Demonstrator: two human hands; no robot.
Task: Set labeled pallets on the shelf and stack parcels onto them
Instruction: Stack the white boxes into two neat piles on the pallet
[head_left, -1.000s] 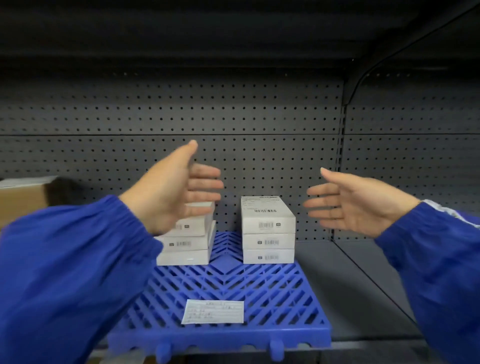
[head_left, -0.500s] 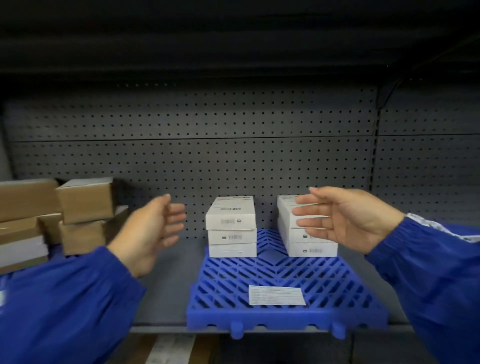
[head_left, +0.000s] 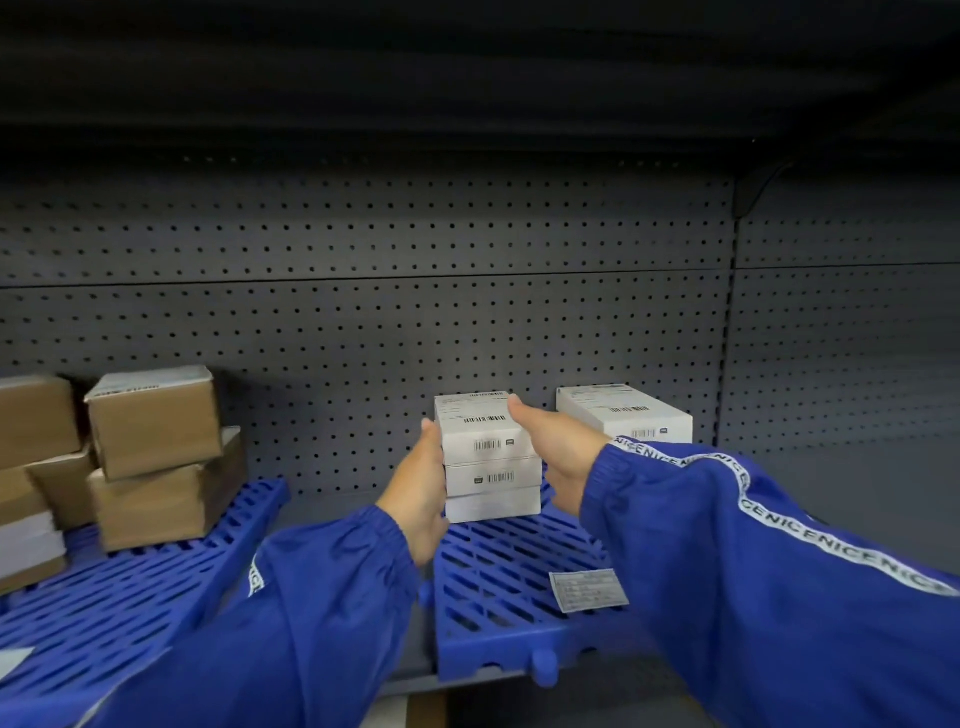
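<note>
A blue slatted pallet (head_left: 498, 587) with a white paper label (head_left: 589, 590) lies on the grey shelf. At its back stands a stack of three white parcels (head_left: 488, 457). My left hand (head_left: 421, 493) presses flat against the stack's left side and my right hand (head_left: 561, 452) against its right side, so both hands clasp the stack. A second white parcel stack (head_left: 626, 415) stands just to the right, its lower part hidden behind my right sleeve.
Another blue pallet (head_left: 130, 587) lies at the left with several brown cardboard boxes (head_left: 156, 457) piled on it. A grey pegboard wall (head_left: 363, 312) closes the back. A dark shelf overhangs above. Bare grey shelf (head_left: 831, 488) extends to the right.
The view has swung to the right pallet's left, showing the left pallet. Both hands moved in from open air and closed onto the sides of the left white stack.
</note>
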